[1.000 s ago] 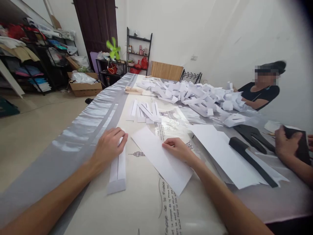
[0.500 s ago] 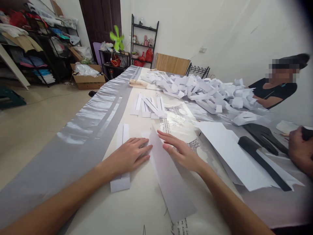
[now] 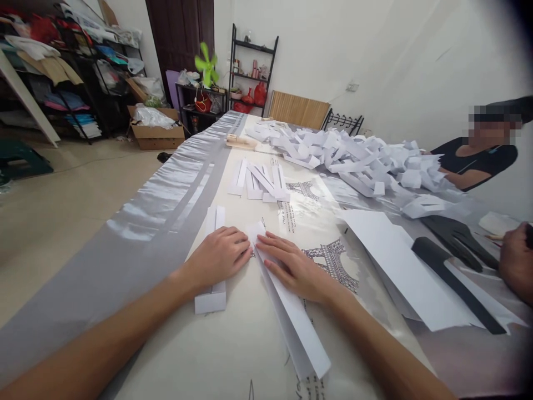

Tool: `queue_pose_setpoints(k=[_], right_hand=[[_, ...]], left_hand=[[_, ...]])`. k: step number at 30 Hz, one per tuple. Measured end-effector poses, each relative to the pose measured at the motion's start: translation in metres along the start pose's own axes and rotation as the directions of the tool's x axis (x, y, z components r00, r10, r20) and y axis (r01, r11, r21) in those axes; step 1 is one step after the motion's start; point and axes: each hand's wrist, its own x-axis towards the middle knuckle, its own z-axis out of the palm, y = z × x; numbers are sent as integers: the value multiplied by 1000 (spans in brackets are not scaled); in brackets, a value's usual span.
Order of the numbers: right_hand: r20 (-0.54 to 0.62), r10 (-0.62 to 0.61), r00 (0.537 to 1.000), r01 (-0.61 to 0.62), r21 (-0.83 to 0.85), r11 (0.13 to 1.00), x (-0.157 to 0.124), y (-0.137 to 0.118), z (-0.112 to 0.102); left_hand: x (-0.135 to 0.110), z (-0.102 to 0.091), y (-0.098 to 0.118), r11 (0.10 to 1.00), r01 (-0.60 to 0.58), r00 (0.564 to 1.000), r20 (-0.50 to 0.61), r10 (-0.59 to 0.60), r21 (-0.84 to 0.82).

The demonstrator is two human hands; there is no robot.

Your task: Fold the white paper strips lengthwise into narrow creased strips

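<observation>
A white sheet of paper point(image 3: 302, 328), folded lengthwise, lies slanting before me on the table covering point(image 3: 175, 355). My right hand point(image 3: 291, 264) rests on its upper part, fingers stretched out along the fold. At the sheet's upper left edge, my left hand point(image 3: 220, 253) has its fingers bent and close together, their tips at the paper. Beneath my left hand lies a narrow folded paper strip point(image 3: 210, 303), partly hidden by it. Farther up is a small group of folded paper strips point(image 3: 254, 180).
A large heap of folded white paper point(image 3: 345, 153) covers the far right. White sheets point(image 3: 400, 266) lie right of me, with a black-handled tool point(image 3: 456, 283) and black glove point(image 3: 453, 241). A co-worker point(image 3: 478, 147) sits beyond. Another person's hand point(image 3: 516, 261) shows at the right edge.
The sheet's right side has been folded over to the left, narrowing it. My right hand has come down onto the fold, and my left fingers have drawn together. The view has shifted slightly.
</observation>
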Motion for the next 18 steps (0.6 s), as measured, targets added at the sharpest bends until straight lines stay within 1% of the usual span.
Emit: queue_pose_setpoints(k=[3,8,18], right_hand=[[7,5,1000,-5,-31,1000,2,-3,2],[19,11,1000,-10,-70,998,3,-5,6],[51,34,998,-30,-80,996,5,-7,7]], left_hand=[[0,0,-1,1000,-5,1000,23,5,-13],[0,-2,-2,1000,-1,1000,26,1,-21],[0,-1,-3,999,-18,1000,16,19,-39]])
